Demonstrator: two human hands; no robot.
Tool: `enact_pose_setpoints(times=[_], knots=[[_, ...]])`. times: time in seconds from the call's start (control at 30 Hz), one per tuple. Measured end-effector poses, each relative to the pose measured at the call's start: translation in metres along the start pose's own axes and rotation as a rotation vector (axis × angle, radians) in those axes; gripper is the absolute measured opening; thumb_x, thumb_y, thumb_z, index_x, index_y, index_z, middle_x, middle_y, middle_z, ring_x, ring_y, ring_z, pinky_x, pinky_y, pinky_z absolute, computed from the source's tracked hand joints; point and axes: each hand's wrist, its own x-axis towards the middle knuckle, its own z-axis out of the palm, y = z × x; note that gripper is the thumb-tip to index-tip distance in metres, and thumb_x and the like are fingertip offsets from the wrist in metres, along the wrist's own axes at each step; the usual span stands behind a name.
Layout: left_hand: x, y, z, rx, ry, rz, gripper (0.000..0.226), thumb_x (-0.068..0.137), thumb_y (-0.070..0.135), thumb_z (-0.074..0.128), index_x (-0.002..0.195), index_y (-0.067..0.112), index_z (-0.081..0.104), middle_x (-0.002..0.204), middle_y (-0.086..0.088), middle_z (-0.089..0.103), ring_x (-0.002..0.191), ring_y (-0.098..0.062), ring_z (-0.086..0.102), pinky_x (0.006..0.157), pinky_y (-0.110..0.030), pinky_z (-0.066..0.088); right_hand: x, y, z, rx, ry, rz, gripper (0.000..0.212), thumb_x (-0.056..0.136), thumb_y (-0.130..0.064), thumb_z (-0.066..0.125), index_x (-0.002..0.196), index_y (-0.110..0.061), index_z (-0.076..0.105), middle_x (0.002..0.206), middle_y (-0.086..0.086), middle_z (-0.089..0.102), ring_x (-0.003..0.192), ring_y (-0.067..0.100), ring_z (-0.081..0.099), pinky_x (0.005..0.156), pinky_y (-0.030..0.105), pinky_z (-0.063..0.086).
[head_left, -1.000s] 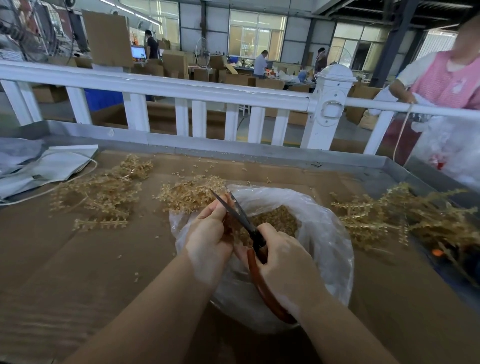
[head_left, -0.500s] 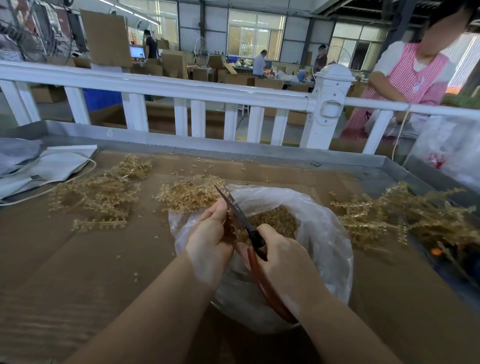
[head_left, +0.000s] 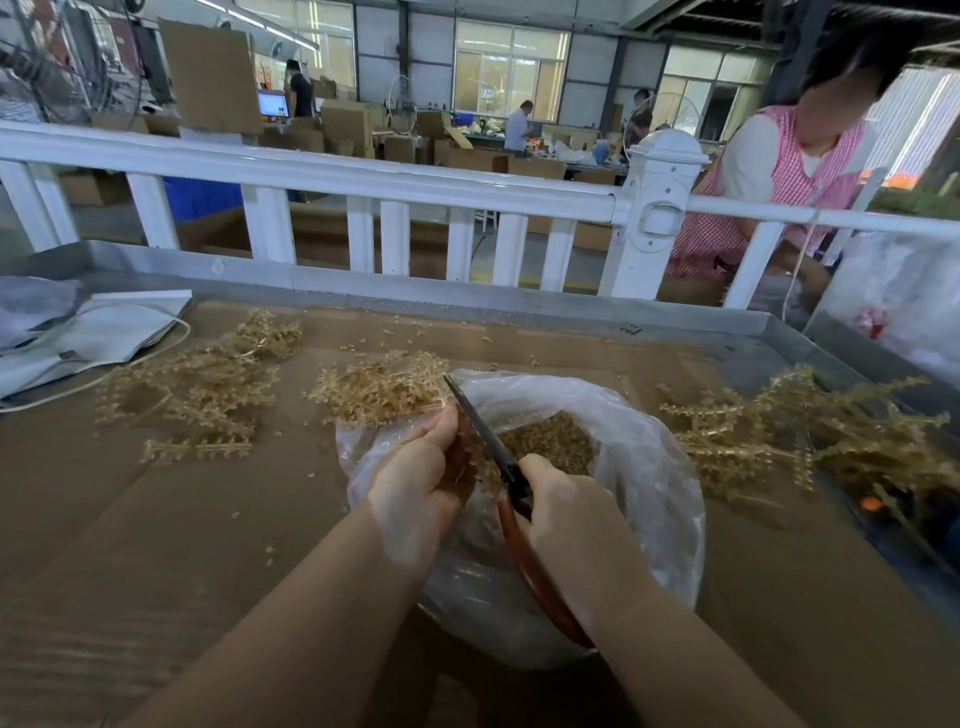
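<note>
**No writing can be read**

No text, label, brand or number is legible anywhere. Behind the white fence (head_left: 363, 176), a lit monitor (head_left: 274, 104) and a red notice (head_left: 264, 78) above it are too small and blurred to read. In front of the fence, the scissors (head_left: 483, 426) show no legible mark.

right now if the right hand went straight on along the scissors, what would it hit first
Probably the left hand, close beside the scissors blade; depth is unclear, so it might pass to the sprig pile beyond.
</note>
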Motion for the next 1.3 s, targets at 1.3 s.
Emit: enact_pose_setpoints(times=[1.3], knots=[[-0.011, -0.002, -0.016, 0.1, -0.275, 0.24, 0.011, 0.095, 0.013, 0.048, 0.09, 0.012, 0.057, 0.081, -0.006, 0.072, 0.068, -0.016, 0.069, 0.059, -0.028, 0.057, 0.009, 0.016, -0.007, 0.288, 0.221, 0.21, 0.013, 0.087, -0.023, 0.069, 0.097, -0.023, 0.061, 0.079, -0.018, 0.059, 0.075, -0.006, 0.056, 0.065, 0.0, 0.04]])
